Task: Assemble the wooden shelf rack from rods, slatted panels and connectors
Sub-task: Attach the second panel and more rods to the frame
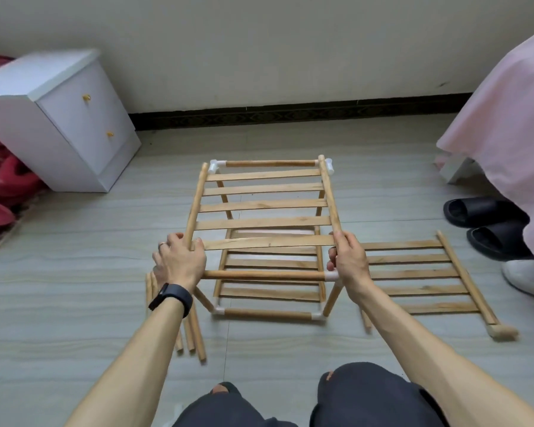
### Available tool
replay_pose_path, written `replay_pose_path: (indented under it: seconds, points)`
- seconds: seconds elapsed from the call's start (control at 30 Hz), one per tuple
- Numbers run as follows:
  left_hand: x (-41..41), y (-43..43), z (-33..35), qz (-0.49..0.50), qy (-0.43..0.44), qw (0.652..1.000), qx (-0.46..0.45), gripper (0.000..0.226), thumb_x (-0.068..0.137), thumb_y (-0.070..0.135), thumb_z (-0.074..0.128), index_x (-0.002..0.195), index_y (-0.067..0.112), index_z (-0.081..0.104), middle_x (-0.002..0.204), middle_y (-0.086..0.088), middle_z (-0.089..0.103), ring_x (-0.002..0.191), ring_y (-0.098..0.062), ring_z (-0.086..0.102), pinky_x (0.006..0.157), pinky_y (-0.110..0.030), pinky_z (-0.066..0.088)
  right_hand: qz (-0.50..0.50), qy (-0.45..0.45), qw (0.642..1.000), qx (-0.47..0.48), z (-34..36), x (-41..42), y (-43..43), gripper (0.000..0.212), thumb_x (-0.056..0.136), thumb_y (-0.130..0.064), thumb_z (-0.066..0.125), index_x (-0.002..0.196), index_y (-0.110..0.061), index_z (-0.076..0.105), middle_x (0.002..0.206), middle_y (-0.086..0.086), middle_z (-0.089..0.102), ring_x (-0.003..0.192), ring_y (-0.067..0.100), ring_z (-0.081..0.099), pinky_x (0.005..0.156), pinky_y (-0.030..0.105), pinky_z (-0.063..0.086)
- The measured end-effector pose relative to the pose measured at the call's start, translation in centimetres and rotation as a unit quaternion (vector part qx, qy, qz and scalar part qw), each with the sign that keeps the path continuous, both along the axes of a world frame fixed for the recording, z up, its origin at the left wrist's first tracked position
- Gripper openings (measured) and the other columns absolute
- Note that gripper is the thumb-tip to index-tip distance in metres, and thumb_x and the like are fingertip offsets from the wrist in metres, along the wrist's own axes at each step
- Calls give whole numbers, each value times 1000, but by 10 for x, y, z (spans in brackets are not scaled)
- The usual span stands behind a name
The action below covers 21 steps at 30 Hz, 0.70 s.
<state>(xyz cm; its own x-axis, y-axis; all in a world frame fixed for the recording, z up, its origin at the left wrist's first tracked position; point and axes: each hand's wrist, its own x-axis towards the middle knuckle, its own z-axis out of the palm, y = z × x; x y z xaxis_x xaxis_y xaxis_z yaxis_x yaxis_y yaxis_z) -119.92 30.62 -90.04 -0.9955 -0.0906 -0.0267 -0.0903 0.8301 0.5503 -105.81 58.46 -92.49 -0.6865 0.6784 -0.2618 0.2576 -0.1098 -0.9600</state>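
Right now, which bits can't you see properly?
All head view:
- Frame: near-left corner covered by the left hand gripping the held panel.
- Loose rods: tops behind the left wrist.
- Spare panel: left rail mostly behind the right hand and forearm.
- White shoe: cut by right edge.

Three slatted panels [262, 205] [413, 274] [272, 293], at least three loose rods [199, 340], two black slippers [472, 211] [497, 243], one white cabinet [74, 118]

Setting: bedroom in a home. To my left, a white bedside cabinet [74, 124] with two gold knobs and a heap of red fabric [3, 186]; to my right, a pink sheet [506, 134] hanging over a bed edge, black slippers [481, 211] beside it. Pale wood-look floor [74, 257], dark skirting [290, 117] along a plain wall.
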Motion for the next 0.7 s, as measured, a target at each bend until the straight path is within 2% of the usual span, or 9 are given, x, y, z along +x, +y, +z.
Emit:
replay_pose_path:
  seconds: [0.03,0.1,0.2,0.27,0.33,0.4,0.57,0.63,0.7]
  points:
    - [6,10,9,-45,58,996,-58,43,96,46,55,127,15,52,122,-14,57,116,-36,50,94,-48,43,21,13,998,-51,6,2,4,27,107,-40,49,107,-18,65,83,8,55,59,15,56,52,29,49]
    - [26,38,25,-196,137,967,-90,42,95,50,55,125,20,58,116,-7,62,111,-27,53,90,-44,46,90,23,986,-138,16,7,11,24,104,-32,57,113,-11,66,77,4,62,62,16,64,53,27,53]
    - [66,91,40,-376,70,916,-120,51,88,72,41,103,29,66,98,7,68,95,-17,60,83,-39,50,196,-2,960,-199,24,15,18,27,96,-24,69,120,-13,68,91,5,74,83,19,72,69,37,61]
    - [90,121,40,-442,-24,883,-158,55,85,78,37,86,27,59,77,10,63,80,-17,60,70,-35,49,222,-17,952,-212,25,19,20,32,91,-22,75,122,-15,68,99,6,76,87,19,73,68,37,61]
    - [100,137,29,-471,-125,862,-141,46,91,71,44,81,27,53,72,9,58,77,-19,59,62,-33,45,216,-25,952,-214,21,23,19,37,91,-19,76,126,-15,66,101,6,76,85,17,74,63,32,59]
    - [100,136,20,-463,-181,862,-96,45,96,61,47,86,20,63,80,2,67,82,-21,64,70,-36,52,208,-18,951,-226,15,26,17,38,92,-18,75,128,-13,64,101,7,77,89,19,75,64,33,60]
    - [108,126,-1,-454,-19,878,-149,41,97,61,33,83,28,52,68,10,57,73,-13,51,92,-41,40,196,-1,951,-238,4,31,11,45,91,-19,77,132,-16,59,105,10,78,93,23,76,67,37,61]
    - [110,120,-7,-473,36,863,-176,46,95,70,23,86,31,46,68,12,53,73,-13,48,99,-40,38,195,0,952,-236,0,35,8,47,90,-23,79,132,-18,59,107,9,78,94,22,76,67,35,60]
    - [109,111,-10,-496,53,843,-203,57,88,82,18,96,32,45,75,11,59,79,-15,54,97,-38,39,193,0,953,-233,-3,38,5,48,88,-27,80,131,-23,58,109,8,78,96,21,76,67,31,59]
